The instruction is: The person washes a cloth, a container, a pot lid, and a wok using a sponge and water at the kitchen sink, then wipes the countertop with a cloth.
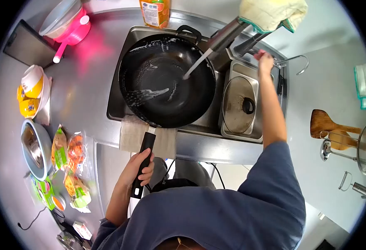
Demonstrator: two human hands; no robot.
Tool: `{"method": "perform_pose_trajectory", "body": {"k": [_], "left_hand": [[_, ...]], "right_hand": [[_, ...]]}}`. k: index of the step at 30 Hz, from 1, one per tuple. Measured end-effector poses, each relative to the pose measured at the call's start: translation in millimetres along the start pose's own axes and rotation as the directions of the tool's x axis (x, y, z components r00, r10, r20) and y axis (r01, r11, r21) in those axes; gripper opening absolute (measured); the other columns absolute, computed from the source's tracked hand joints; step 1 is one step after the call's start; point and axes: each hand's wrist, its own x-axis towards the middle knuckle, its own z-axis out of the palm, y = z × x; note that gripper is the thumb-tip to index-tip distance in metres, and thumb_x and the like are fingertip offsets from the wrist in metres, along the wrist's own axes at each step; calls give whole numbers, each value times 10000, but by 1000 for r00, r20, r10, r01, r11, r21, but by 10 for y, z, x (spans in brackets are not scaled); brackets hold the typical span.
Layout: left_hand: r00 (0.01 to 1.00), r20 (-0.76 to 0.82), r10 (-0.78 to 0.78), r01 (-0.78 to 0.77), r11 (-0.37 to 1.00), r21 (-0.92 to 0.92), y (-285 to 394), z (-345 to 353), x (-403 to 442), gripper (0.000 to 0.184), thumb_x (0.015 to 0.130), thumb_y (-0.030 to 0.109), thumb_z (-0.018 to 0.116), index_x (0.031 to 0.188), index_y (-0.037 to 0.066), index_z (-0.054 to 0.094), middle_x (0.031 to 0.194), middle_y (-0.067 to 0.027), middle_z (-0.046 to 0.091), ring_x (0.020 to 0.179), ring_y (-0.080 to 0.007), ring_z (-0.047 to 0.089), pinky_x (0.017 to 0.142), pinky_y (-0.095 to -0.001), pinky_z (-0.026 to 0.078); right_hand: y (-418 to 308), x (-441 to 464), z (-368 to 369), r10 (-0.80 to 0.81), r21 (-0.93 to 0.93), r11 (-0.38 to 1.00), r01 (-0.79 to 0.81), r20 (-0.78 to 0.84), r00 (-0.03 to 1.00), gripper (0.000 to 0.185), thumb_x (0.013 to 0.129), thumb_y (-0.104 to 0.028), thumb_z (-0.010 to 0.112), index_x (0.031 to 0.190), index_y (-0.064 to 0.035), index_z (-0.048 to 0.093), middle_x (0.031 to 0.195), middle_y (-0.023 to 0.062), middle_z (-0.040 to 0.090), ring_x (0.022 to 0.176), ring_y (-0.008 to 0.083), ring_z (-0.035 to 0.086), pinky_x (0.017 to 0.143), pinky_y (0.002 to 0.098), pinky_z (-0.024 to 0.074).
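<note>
A large black wok (pixel 166 100) with some white suds rests over the left sink basin. My left hand (pixel 139 168) is wrapped round its long black handle at the front. Water runs from the faucet (pixel 228 35) into the wok's right side. My right hand (pixel 265 60) reaches to the back right, beside the faucet base and a metal hook; its fingers are small and blurred, so whether they grip anything is unclear. Below that hand, a glass lid (pixel 238 106) with a black knob lies in the smaller right basin. A folded cloth (pixel 147 137) hangs over the sink's front edge.
A pink strainer (pixel 76 33), an orange pouch (pixel 156 12) and a bowl with yellow packs (pixel 29 102) surround the left and back. Food bags (pixel 75 150) and a blue-grey basin (pixel 37 146) sit at left. Wooden spatulas (pixel 322 125) hang at right.
</note>
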Motion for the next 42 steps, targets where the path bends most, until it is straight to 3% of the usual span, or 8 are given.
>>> {"method": "perform_pose_trajectory", "body": {"k": [9, 16, 17, 18, 19, 23, 29, 42], "left_hand": [[996, -23, -82, 81, 996, -40, 94, 76, -204, 298, 957, 370, 448, 839, 97, 453, 509, 38, 343, 327, -44, 296, 275, -221, 271], [985, 97, -145, 162, 968, -191, 108, -36, -306, 292, 964, 362, 423, 850, 94, 438, 505, 48, 321, 316, -21, 273, 252, -186, 239], [978, 140, -152, 182, 955, -236, 101, -69, -315, 290, 965, 359, 419, 850, 93, 435, 504, 49, 319, 313, -17, 269, 244, -180, 231], [978, 144, -152, 184, 954, -237, 99, -95, -325, 290, 965, 359, 419, 850, 93, 435, 504, 49, 319, 313, -17, 269, 244, -180, 231], [976, 161, -144, 181, 953, -245, 94, -111, -334, 289, 965, 356, 417, 849, 92, 435, 502, 50, 318, 310, -15, 266, 239, -179, 228], [976, 159, -146, 184, 948, -261, 97, -131, -385, 298, 975, 336, 392, 835, 75, 424, 485, 56, 312, 294, -4, 274, 220, -173, 237], [970, 162, -181, 212, 957, -197, 72, -273, -451, 253, 958, 305, 451, 819, 94, 433, 481, 44, 321, 296, -13, 259, 235, -179, 214], [989, -147, 8, 34, 960, 277, 236, -303, -348, 173, 899, 158, 563, 918, 38, 440, 505, 16, 381, 327, -66, 346, 289, -230, 304]], "right_hand": [[-555, -1758, 1748, 593, 399, 42, -916, 728, 344, 231, 967, -205, 406, 895, 1, 483, 773, 120, 510, 713, 224, 510, 804, 420, 482], [-106, -1377, 1929, 228, 49, 399, -916, 962, 150, 256, 945, -263, 439, 771, -76, 445, 510, 71, 396, 509, 249, 442, 539, 375, 377], [-167, -1415, 1928, 231, 43, 399, -916, 962, 146, 256, 945, -263, 439, 771, -76, 445, 510, 71, 396, 509, 249, 442, 539, 375, 377], [-322, -1454, 1903, 183, 10, 950, -312, 792, 583, 191, 923, -225, 454, 830, -60, 478, 587, 113, 483, 608, 293, 520, 599, 395, 416], [-492, -1453, 1874, -204, -287, 848, 446, 599, 774, 150, 900, -186, 468, 889, -43, 511, 664, 155, 570, 708, 337, 597, 659, 414, 456], [-457, -1077, 1732, -405, -406, 538, 739, 644, 649, 357, 844, -225, 576, 1123, -12, 508, 1105, 236, 572, 1043, 383, 544, 879, 458, 415], [-87, -482, 1936, 273, -234, 962, -143, 767, 581, 388, 871, -252, 609, 1105, 56, 575, 885, 117, 640, 757, 194, 595, 678, 317, 472], [-263, -355, 1525, -199, 320, 946, -42, 679, 707, 384, 914, -176, 547, 1239, 2, 442, 1014, 140, 607, 870, 219, 621, 761, 341, 515]]}}
